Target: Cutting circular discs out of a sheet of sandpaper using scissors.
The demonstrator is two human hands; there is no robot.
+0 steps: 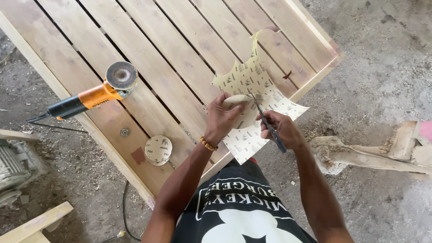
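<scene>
My left hand (222, 118) presses a round sanding disc (245, 112) flat onto a tan sandpaper sheet (252, 81), printed side up, with curved pieces cut from its edges. My right hand (281, 130) holds blue-handled scissors (270, 127) whose blades run along the disc's right edge into the sheet. The sheet lies on a slatted wooden panel (171, 58) near its front right corner.
An orange and black angle grinder (96, 94) lies on the panel's left part, its pad facing up, its cable trailing left. A cut sandpaper disc (158, 150) and a small washer (124, 132) lie near the front edge. Rough wood pieces (382, 153) sit on the dusty ground at right.
</scene>
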